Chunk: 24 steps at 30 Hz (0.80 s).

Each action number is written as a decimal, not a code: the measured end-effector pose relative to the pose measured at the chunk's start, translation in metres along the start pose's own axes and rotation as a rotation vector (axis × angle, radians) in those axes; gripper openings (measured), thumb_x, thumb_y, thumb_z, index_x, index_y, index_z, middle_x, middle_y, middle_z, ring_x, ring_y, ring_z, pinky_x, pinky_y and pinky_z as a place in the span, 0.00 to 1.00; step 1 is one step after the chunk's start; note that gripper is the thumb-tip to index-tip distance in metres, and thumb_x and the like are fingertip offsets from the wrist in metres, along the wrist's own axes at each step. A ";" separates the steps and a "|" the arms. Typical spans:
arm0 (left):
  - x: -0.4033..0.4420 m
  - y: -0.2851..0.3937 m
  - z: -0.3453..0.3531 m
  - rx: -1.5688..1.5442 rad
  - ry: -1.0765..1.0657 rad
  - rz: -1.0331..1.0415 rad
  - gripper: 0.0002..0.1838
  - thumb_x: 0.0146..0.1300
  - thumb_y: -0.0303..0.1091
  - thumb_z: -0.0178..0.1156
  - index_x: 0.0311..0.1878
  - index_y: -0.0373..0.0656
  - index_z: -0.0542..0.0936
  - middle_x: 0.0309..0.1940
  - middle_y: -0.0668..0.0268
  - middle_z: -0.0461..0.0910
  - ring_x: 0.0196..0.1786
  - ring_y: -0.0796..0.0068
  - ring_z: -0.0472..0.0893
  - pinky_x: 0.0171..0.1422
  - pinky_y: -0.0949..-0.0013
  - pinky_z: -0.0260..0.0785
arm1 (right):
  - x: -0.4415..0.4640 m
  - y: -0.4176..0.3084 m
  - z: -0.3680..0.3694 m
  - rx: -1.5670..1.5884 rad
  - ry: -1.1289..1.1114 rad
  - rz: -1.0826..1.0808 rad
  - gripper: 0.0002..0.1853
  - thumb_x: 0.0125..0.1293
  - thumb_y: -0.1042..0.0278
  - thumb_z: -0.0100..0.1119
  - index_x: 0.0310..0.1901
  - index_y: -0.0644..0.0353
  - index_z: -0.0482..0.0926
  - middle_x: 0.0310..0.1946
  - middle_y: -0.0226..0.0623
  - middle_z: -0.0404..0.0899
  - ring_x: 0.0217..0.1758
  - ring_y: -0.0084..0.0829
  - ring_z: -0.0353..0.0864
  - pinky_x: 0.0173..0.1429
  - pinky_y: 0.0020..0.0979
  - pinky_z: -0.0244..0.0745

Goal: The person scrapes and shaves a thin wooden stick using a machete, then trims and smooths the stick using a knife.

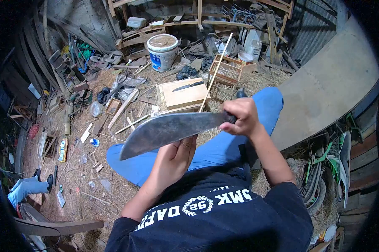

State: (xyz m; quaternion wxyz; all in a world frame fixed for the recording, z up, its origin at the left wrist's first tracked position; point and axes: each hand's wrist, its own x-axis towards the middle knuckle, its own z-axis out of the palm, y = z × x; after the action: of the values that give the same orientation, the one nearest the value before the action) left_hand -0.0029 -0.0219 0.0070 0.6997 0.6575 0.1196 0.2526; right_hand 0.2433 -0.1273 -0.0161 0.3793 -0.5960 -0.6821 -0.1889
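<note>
My right hand (242,116) is closed around the dark handle of a machete (172,129). The broad, stained blade points left across my lap, its tip lowest at the left. Just below and behind the blade is my left hand (175,156), its visible fingers stretched upward. The blade covers the fingertips, so whether they touch it is unclear. Beyond the blade, a knife (188,86) with a black handle lies on a pale wooden board (179,98). A long thin wooden strip (216,69) leans beside the board.
A white bucket (162,54) and a wooden crate (226,71) stand ahead. Wood scraps and straw litter the floor. A large curved sheet (323,88) is at my right, near a green and white motorbike (330,157). Another person's legs (30,187) show at the left.
</note>
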 end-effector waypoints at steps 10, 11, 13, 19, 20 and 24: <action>-0.004 0.002 -0.007 -0.112 -0.087 -0.179 0.15 0.85 0.43 0.44 0.41 0.46 0.69 0.17 0.78 0.60 0.13 0.87 0.55 0.16 0.76 0.47 | -0.014 0.050 -0.009 -0.111 0.131 0.441 0.34 0.67 0.26 0.57 0.27 0.57 0.81 0.22 0.41 0.80 0.26 0.45 0.85 0.29 0.40 0.74; -0.003 -0.002 -0.007 -0.107 -0.088 -0.157 0.15 0.85 0.43 0.44 0.41 0.46 0.70 0.17 0.78 0.60 0.13 0.86 0.55 0.16 0.76 0.47 | -0.012 0.053 -0.015 -0.134 0.140 0.479 0.35 0.69 0.27 0.55 0.26 0.57 0.81 0.20 0.42 0.79 0.25 0.45 0.84 0.28 0.40 0.73; 0.003 -0.012 -0.005 -0.075 -0.087 -0.143 0.15 0.85 0.43 0.43 0.41 0.46 0.70 0.17 0.78 0.60 0.13 0.86 0.55 0.16 0.76 0.47 | -0.011 0.044 -0.010 -0.084 0.131 0.389 0.35 0.69 0.27 0.55 0.26 0.57 0.81 0.19 0.42 0.78 0.24 0.45 0.84 0.28 0.40 0.73; -0.005 -0.004 -0.004 0.021 -0.110 -0.121 0.15 0.85 0.43 0.43 0.41 0.46 0.70 0.16 0.77 0.60 0.13 0.86 0.56 0.16 0.76 0.47 | -0.025 0.034 -0.007 -0.049 0.061 0.187 0.36 0.70 0.29 0.54 0.28 0.62 0.77 0.21 0.42 0.75 0.24 0.44 0.81 0.30 0.38 0.71; -0.008 -0.004 -0.008 -0.031 -0.149 -0.164 0.15 0.85 0.43 0.44 0.41 0.46 0.70 0.16 0.77 0.60 0.13 0.86 0.56 0.16 0.76 0.47 | -0.028 0.055 -0.006 -0.064 0.145 0.243 0.35 0.72 0.31 0.55 0.27 0.62 0.76 0.20 0.40 0.76 0.24 0.40 0.82 0.30 0.37 0.70; -0.007 -0.013 -0.017 -0.062 -0.071 -0.242 0.15 0.85 0.44 0.44 0.41 0.46 0.70 0.16 0.77 0.60 0.14 0.87 0.56 0.16 0.76 0.48 | -0.036 0.088 -0.029 -0.028 0.290 0.731 0.33 0.71 0.32 0.57 0.42 0.63 0.87 0.23 0.43 0.83 0.30 0.36 0.87 0.38 0.37 0.78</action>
State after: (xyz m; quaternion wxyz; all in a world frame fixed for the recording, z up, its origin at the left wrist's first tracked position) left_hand -0.0145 -0.0107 -0.0085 0.7489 0.6248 0.1652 0.1465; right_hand 0.3357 -0.1522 -0.0412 0.5058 -0.7718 -0.3617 -0.1327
